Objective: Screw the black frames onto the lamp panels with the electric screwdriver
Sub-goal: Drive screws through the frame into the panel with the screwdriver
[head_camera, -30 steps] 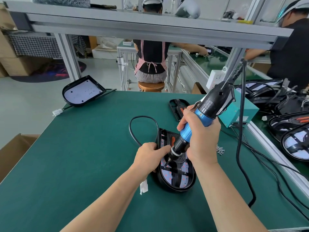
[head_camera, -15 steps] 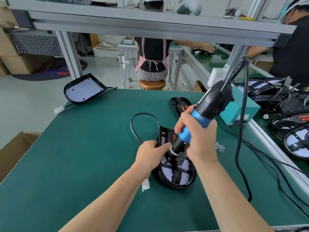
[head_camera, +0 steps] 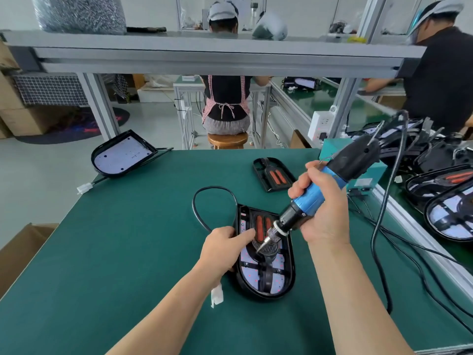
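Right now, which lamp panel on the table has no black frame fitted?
The black-rimmed white lamp panel at the far left corner: its face is bare. The near panel, held by the left hand, carries a frame with orange strips.

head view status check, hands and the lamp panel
Left hand holds left edge of black-rimmed white lamp panel. Right hand grips blue-and-black electric screwdriver, bit angled down at black frame. Nothing between bit and frame.

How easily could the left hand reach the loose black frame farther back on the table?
Probably yes. The left hand only holds the lamp panel, and between it and the frame lies open green table, with just the cable loop nearby.
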